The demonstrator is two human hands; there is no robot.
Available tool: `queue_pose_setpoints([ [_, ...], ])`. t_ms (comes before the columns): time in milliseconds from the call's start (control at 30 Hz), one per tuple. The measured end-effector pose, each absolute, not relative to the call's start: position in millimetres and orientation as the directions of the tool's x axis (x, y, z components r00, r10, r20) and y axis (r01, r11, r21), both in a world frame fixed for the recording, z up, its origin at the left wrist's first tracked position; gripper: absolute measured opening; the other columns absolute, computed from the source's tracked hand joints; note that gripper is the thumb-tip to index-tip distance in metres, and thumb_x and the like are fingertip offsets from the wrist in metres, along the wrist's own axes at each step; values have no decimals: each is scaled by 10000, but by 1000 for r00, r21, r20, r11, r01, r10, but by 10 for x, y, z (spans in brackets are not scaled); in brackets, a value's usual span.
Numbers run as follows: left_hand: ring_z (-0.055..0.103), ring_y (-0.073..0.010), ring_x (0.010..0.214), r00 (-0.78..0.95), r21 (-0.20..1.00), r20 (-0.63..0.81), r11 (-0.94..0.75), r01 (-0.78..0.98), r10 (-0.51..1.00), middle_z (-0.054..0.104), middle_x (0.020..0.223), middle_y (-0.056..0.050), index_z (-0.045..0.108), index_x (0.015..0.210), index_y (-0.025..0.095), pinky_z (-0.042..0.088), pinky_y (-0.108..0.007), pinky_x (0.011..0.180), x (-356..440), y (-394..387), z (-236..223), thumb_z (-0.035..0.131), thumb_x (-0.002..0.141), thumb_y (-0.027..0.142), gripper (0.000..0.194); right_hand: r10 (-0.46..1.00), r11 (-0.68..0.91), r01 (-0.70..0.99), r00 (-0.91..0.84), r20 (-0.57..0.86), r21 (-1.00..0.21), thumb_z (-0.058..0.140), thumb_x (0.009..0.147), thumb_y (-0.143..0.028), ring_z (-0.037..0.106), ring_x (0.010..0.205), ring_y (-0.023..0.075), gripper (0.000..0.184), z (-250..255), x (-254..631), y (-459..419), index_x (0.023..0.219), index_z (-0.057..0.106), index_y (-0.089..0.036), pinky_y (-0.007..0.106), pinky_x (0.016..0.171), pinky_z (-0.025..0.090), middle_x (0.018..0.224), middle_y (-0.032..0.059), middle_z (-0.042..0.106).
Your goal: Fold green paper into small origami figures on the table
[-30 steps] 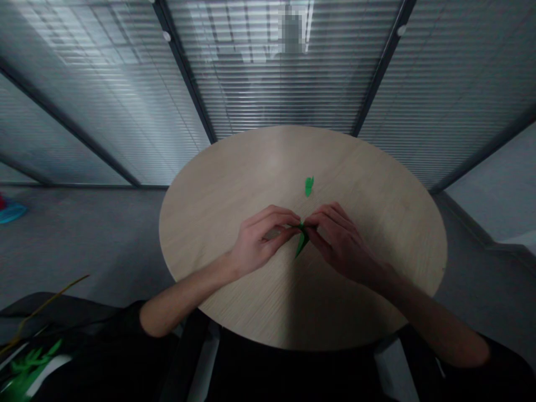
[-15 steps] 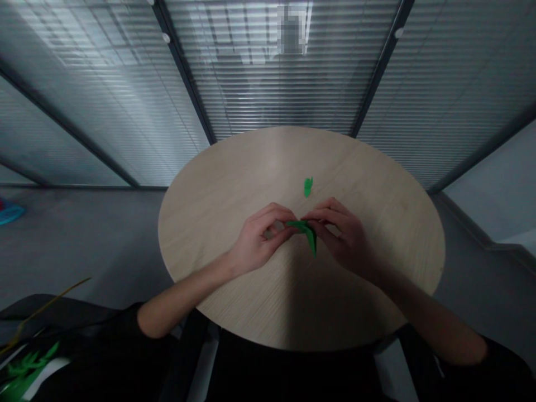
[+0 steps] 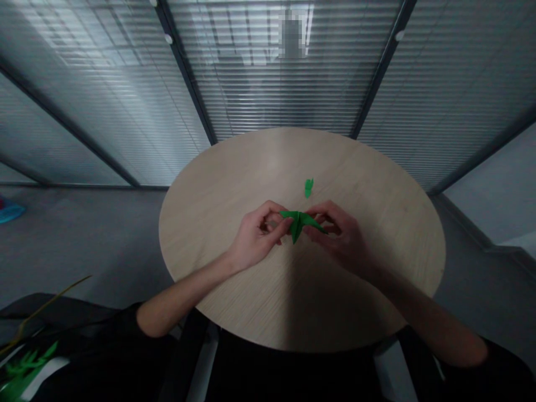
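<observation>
Pinching green paper (image 3: 297,221), fingers (image 3: 283,228) hover inside the table edge (image 3: 288,130).

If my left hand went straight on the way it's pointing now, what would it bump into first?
Past the green folded piece it holds, your left hand would probably meet your right hand first, though depth is hard to judge.

We had one view, from the head, facing forward and down across a rounded, pale wooden desk (image 3: 234,184) close by, to grey slatted blinds (image 3: 272,95) beyond.
</observation>
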State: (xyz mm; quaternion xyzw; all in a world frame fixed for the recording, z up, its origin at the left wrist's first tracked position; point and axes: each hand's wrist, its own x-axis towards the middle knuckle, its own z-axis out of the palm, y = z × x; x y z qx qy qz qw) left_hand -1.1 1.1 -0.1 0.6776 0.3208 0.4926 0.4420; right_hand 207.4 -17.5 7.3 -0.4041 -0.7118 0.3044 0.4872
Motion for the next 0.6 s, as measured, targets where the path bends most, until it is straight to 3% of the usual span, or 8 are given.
queue_pose_setpoints([
  [67,630,-90,521,326,927,364,-372,-40,872,701,714,-15,579,949,170,546,-165,452,-6,13,-3,677,947,337,194,881,473,274,-165,444,-837,718,887,-310,668,729,125,144,69,2071,-161,973,668,-206,226,579,588,958,33,662],
  [333,701,-119,545,351,946,323,-286,-154,879,669,657,34,463,931,199,522,-166,416,-12,50,36,644,975,349,239,901,433,236,-124,415,-870,730,883,-363,669,676,125,177,58,2085,-157,951,686,-206,238,582,602,865,21,668],
  [600,682,-110,482,372,954,264,-186,-233,890,678,664,70,422,1026,214,530,-168,412,-4,61,66,697,939,314,305,931,341,56,-156,329,-938,731,885,-362,671,596,115,202,85,2098,-126,960,656,-190,236,581,606,720,-17,667],
])
